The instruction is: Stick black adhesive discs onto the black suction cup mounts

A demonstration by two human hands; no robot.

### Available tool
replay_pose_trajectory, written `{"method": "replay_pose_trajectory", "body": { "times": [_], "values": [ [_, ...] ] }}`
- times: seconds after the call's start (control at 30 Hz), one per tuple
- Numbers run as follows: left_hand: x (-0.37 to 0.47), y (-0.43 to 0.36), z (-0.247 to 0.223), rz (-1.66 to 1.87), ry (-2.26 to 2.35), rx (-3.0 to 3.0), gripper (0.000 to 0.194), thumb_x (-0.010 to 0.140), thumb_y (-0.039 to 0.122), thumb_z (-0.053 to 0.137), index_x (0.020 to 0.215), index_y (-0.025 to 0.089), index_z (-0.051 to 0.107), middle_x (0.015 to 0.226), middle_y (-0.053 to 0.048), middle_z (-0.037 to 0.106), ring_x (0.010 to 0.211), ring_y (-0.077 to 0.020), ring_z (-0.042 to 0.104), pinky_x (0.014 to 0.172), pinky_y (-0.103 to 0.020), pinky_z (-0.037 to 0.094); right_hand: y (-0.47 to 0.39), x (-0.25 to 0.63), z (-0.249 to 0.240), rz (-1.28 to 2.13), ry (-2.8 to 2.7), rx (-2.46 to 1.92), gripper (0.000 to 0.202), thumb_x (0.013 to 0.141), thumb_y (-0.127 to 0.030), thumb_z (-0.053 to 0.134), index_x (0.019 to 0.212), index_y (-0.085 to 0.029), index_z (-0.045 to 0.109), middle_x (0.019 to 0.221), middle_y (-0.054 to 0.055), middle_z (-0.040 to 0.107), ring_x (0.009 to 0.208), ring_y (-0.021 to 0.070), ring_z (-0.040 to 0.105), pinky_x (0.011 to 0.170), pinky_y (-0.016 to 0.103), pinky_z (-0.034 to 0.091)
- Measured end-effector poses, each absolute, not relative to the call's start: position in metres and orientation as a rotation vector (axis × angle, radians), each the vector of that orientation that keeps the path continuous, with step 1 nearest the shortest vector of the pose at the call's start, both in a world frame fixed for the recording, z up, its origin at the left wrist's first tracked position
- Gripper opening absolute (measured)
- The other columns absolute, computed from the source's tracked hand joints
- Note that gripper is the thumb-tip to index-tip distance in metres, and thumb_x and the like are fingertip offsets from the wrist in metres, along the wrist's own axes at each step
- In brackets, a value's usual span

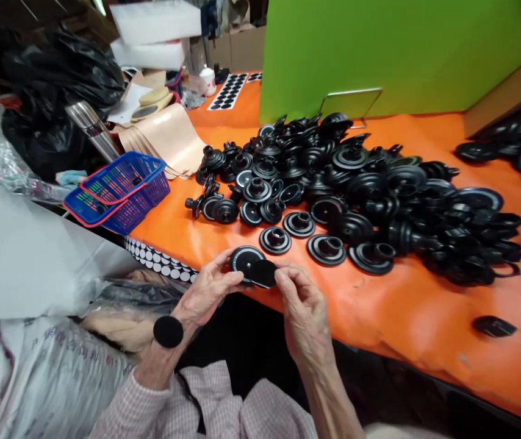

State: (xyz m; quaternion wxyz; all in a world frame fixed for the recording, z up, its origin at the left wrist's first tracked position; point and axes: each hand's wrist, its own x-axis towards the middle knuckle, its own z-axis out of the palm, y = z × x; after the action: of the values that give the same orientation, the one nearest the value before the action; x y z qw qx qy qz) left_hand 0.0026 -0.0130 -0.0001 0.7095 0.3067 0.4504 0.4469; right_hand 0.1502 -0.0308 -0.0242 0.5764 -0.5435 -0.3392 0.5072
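Near the table's front edge, my left hand holds a round black base with a grey ring, its flat face turned up. Between the thumb and fingers of my right hand is a black disc, which overlaps the right part of the base. Whether the two touch is hard to tell. Another black disc lies on my left wrist. Just beyond my hands, several black bases with short necks, among them one base, rest on the orange table.
A large heap of black parts spreads across the table. At the left stands a blue basket with red handles, beside brown sheets. A green panel rises behind. Sheets of round stickers lie at the back; a black piece sits right.
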Motion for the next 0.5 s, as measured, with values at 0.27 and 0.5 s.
{"method": "replay_pose_trajectory", "body": {
  "times": [0.27, 0.5],
  "values": [
    [0.003, -0.017, 0.002, 0.927, 0.981, 0.682, 0.052, 0.069, 0.018, 0.075, 0.119, 0.02, 0.06, 0.123, -0.009, 0.06, 0.094, -0.023, 0.066, 0.079, -0.036, 0.057, -0.033, 0.142, -0.022, 1.136, -0.839, -1.32, 0.026, 0.078, -0.045, 0.065, 0.073, -0.02, 0.064, 0.094, 0.004, 0.06, 0.094, 0.0195, 0.057, 0.086, 0.033, 0.047],
    [0.001, -0.019, 0.0, 0.929, 0.97, 0.699, 0.054, 0.069, 0.019, 0.075, 0.121, 0.021, 0.06, 0.12, -0.009, 0.063, 0.094, -0.0245, 0.067, 0.082, -0.039, 0.056, -0.035, 0.136, -0.024, 1.133, -0.842, -1.308, 0.023, 0.081, -0.042, 0.064, 0.074, -0.019, 0.063, 0.097, 0.003, 0.056, 0.091, 0.0169, 0.057, 0.078, 0.028, 0.048]
  ]
}}
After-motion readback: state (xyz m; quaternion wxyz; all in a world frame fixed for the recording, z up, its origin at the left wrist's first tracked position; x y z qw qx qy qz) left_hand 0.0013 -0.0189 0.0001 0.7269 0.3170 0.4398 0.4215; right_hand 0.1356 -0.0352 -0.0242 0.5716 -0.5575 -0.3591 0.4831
